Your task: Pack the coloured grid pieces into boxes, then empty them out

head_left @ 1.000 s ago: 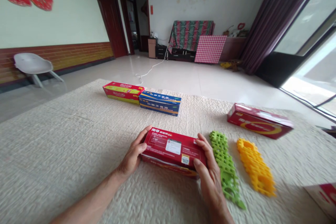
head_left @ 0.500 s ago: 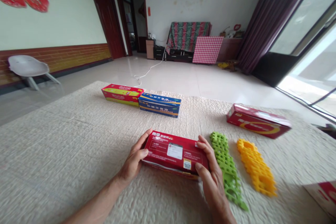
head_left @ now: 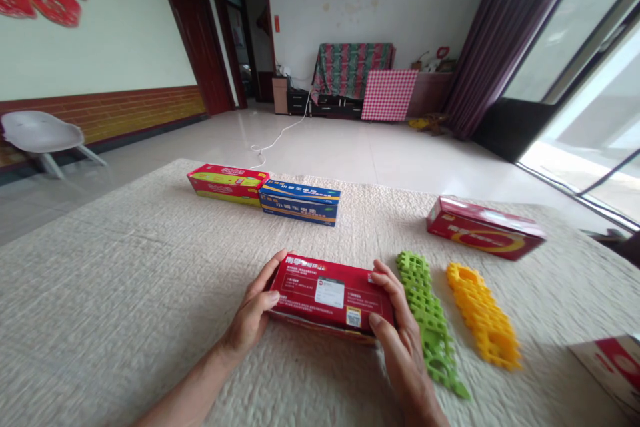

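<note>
A dark red printed cardboard box point(head_left: 305, 285) with a white label lies between my hands, low over or on the cream quilted cover point(head_left: 165, 293); I cannot tell whether it touches. My left hand point(head_left: 254, 307) grips its left end, thumb on the top face. Around the right end my right hand point(head_left: 397, 317) is closed, thumb near the front corner and fingers along the far edge. Just right of that hand lies a green plastic lattice strip point(head_left: 433, 323), with a yellow plastic lattice strip point(head_left: 484, 315) beside it.
Farther back, a red-and-yellow box point(head_left: 227, 185) stands end to end with a blue box point(head_left: 299, 203). Another dark red box point(head_left: 485, 227) sits at the right. A white-and-red box point(head_left: 607, 367) is cut off at the lower right. A white chair point(head_left: 43, 133) stands at far left.
The whole view has shifted slightly, so things appear a little farther left. Both hands keep the same hold on the red box, which shows no clear movement of its own.
</note>
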{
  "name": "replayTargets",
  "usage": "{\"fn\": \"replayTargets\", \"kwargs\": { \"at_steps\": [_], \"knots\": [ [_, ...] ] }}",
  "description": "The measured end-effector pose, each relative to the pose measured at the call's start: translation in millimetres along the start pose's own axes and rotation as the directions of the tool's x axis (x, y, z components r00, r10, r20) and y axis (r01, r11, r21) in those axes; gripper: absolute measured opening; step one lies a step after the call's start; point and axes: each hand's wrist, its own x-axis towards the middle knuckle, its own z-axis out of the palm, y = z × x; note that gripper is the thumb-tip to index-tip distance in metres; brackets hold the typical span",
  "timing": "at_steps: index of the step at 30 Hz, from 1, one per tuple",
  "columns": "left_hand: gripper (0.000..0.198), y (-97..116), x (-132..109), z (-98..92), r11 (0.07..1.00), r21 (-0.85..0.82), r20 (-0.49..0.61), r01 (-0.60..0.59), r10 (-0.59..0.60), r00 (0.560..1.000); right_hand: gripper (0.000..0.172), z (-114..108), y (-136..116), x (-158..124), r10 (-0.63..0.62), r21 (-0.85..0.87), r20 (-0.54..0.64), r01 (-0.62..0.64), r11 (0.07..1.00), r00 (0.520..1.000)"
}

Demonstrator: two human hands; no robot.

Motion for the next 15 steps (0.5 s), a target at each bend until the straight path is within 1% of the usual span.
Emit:
{"fn": "replayTargets", "kwargs": {
  "at_steps": [15],
  "knots": [
    [0.065,-1.5,1.3,-0.9,1.0,0.015,0.006,-0.015,0.015,1.0,0.042,1.3,1.6,1.1,0.009,0.021,-0.007,-0.009,1.0,1.0]
  ]
}}
